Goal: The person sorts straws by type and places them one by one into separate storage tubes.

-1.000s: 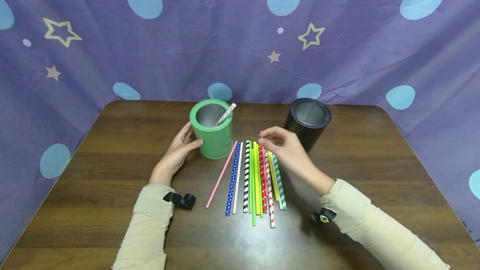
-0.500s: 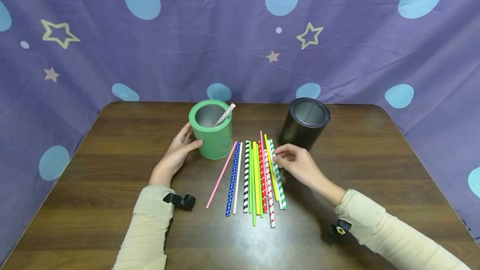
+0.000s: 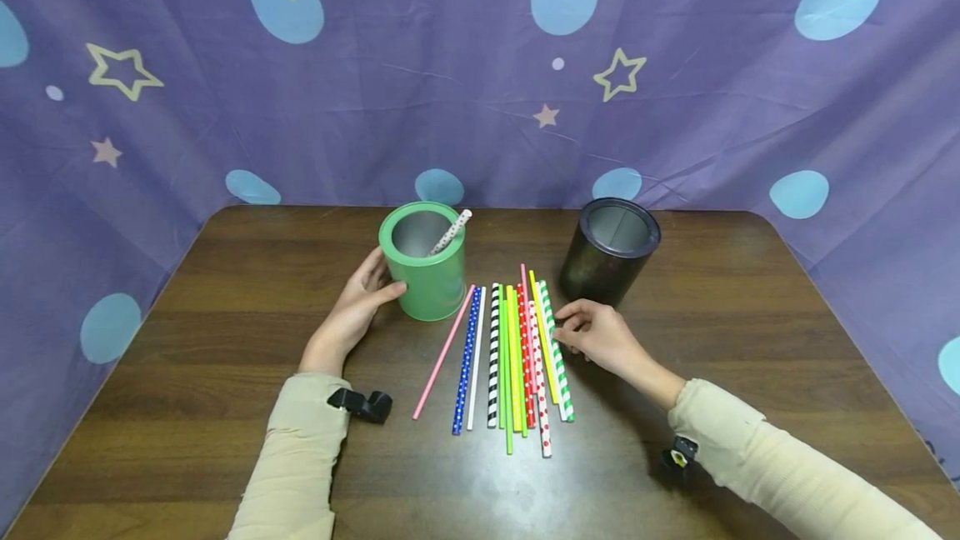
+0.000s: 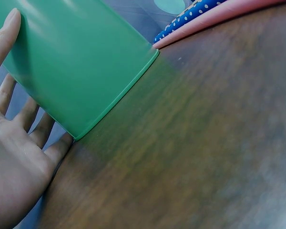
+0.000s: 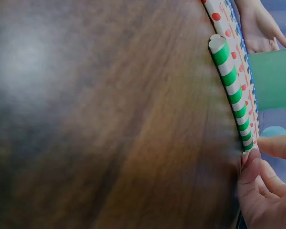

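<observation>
My left hand (image 3: 352,307) holds a green can (image 3: 431,282) around its left side, thumb on the front and fingers behind. A white paper straw (image 3: 452,232) with small dark marks leans inside it. My right hand (image 3: 600,336) is at the right edge of a row of paper straws; its thumb and index fingertips touch or almost touch the green-and-white striped straw (image 3: 558,361). In the right wrist view a gap shows between thumb (image 5: 249,169) and index finger, by that straw's far part. The straw lies flat on the table.
A black can (image 3: 611,261) stands upright behind my right hand. Several straws lie side by side, among them a pink straw (image 3: 442,357), a blue dotted straw (image 3: 465,365) and a black-striped straw (image 3: 492,357). A purple patterned curtain (image 3: 480,90) hangs behind the table (image 3: 247,298).
My right hand has moved right and toward me, from above the straws to the row's right edge. A pink straw is no longer at its fingertips. The left hand has stayed on the green can.
</observation>
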A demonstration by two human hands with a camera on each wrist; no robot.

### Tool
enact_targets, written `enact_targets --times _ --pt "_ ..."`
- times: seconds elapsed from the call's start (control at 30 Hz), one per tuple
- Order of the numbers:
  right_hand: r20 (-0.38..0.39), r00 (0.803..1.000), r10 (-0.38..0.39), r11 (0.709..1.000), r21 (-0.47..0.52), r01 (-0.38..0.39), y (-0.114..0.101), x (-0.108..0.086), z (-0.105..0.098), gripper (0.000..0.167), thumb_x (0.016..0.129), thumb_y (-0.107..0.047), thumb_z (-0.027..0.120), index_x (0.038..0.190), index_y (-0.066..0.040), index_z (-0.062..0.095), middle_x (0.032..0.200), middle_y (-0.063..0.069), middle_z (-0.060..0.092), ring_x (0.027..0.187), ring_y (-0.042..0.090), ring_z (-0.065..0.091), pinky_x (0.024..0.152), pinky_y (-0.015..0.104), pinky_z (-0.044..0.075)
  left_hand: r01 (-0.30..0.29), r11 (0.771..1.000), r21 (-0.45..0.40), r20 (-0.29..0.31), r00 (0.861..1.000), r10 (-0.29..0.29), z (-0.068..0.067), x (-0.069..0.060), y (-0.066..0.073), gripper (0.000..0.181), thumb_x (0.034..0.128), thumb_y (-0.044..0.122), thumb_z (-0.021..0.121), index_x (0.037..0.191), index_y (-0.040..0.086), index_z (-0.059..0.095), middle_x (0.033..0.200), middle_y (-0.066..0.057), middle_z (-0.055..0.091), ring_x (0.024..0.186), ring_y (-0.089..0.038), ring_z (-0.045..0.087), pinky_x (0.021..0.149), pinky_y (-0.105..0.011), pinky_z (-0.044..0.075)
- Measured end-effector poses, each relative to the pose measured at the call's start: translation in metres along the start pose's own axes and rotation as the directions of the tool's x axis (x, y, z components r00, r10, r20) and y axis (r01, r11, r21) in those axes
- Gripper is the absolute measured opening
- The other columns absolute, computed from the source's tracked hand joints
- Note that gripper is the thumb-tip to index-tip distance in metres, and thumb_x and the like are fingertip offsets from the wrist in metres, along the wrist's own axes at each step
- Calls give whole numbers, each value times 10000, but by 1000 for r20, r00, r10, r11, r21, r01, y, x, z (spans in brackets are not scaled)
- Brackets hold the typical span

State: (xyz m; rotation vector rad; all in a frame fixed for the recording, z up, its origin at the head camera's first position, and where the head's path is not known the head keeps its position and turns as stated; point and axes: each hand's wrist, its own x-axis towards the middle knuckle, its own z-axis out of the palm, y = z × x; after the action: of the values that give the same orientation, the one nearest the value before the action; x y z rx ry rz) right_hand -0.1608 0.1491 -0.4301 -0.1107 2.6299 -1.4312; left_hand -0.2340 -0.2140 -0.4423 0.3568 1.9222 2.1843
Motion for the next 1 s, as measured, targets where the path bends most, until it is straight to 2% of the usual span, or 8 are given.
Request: enact_targets --times 0.17,0.33,0.5,0.73,1.0 --pt "-7 1000 -28 995 -92 27 -1 5 1 265 844 -99 779 1056 13 665 688 17 635 558 143 557 527 297 470 10 1000 -12 -1 1000 -10 1 1 0 764 960 -12 576 1587 74 149 1639 -111 148 1501 -229 95 1198 -468 88" --pt "-11 1000 -5 988 -156 4 -8 8 1 302 828 -92 782 1073 34 657 649 11 630 545 126 566 528 296 476 -1 1000 -12 2 1000 1 2 1 0 775 949 -6 600 1583 65 161 1636 -119 154 1499 -232 103 1198 -471 88" --pt "-10 999 41 976 -214 -42 -14 8 0 340 820 -113 781 1102 34 660 664 18 647 568 121 590 534 280 480 -1 1000 -1 -5 1000 1 1 1 0 786 947 16 618 1586 81 165 1640 -112 147 1500 -245 100 1197 -482 89" --pt "-13 1000 26 959 -284 -29 -16 8 1 382 792 -100 759 1130 45 655 721 28 657 625 134 583 554 282 468 1 1000 2 -9 1000 -1 0 1 0 782 951 19 615 1588 97 169 1638 -100 161 1497 -241 118 1195 -479 107" --pt "-6 999 36 938 -344 -36 -17 8 7 415 821 -131 771 1171 38 624 692 23 620 579 134 555 504 277 441 2 1000 0 -4 1000 -2 0 2 0 782 951 16 609 1587 83 158 1637 -114 155 1498 -253 109 1196 -478 87"
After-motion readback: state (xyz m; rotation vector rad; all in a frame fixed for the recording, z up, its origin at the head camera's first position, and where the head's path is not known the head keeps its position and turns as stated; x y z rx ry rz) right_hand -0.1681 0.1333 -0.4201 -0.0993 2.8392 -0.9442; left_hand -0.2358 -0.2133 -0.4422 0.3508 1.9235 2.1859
